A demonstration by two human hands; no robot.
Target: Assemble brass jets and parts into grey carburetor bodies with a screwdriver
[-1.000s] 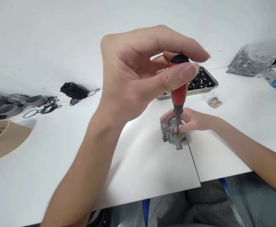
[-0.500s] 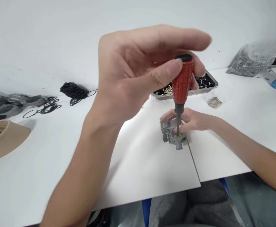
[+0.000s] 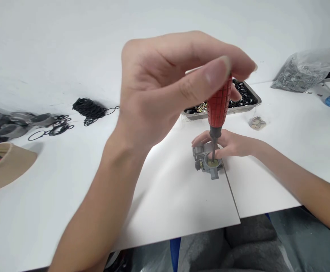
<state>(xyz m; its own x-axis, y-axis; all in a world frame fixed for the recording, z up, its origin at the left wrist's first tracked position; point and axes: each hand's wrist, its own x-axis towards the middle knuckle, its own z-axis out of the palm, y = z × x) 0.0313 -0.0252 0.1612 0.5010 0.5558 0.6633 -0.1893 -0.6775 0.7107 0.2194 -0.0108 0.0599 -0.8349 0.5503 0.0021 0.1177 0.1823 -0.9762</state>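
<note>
My left hand (image 3: 167,87) is raised close to the camera, thumb and fingers pinched round the top of a red-handled screwdriver (image 3: 218,107). The screwdriver stands upright with its shaft going down into the round brass-coloured opening of a small grey metal carburetor body (image 3: 207,163) on the white table. My right hand (image 3: 229,143) reaches in from the right and its fingers curl round the far side of that part, steadying it.
A metal tray (image 3: 250,105) of small black and brass parts sits behind the screwdriver. Black rubber rings (image 3: 88,109) lie to the left, beside grey metal parts (image 3: 9,126) and a tan cap (image 3: 5,166). A plastic bag (image 3: 306,70) lies far right; the table edge (image 3: 182,234) is near.
My left fingers have shifted round the screwdriver's handle, the thumb moving from its side up over the black cap, as in a twist. The right hand and the metal part have stayed put.
</note>
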